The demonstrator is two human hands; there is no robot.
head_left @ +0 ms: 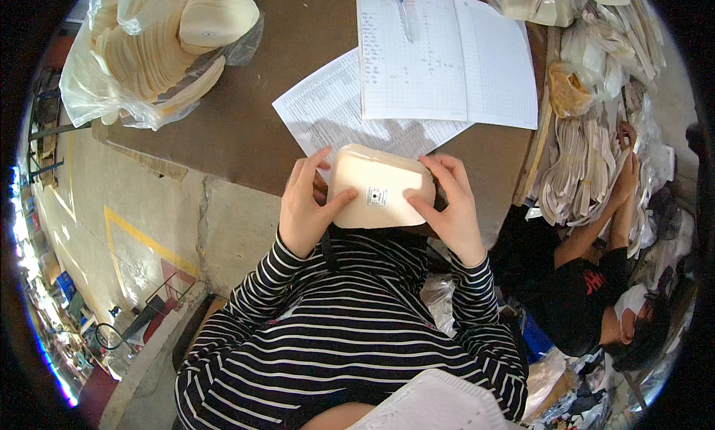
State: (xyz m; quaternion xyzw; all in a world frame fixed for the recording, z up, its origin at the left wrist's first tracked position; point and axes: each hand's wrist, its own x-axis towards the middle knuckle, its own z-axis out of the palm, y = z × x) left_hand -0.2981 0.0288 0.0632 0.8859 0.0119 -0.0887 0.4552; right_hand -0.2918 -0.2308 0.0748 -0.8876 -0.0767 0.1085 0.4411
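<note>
My left hand (307,200) and my right hand (456,206) hold a cream, rounded pad (395,184) between them, above the near edge of the brown table. It looks like a shoe insole, seen partly end-on, and a small square printed mark sits on its upper face. Both thumbs press on that face while the other fingers curl round the sides and back. Whether it is one piece or a few stacked together, I cannot tell. Beyond it lie an open notebook (410,72) with handwriting and a printed sheet (313,102) partly under it. A pen (403,13) rests on the notebook.
At the far left of the table (246,124), a clear plastic bag (82,80) holds several similar cream pieces (149,57). Bundles of pale strips (573,169) and plastic bags (596,65) crowd the right side. A co-worker in a black shirt (573,303) reaches into them.
</note>
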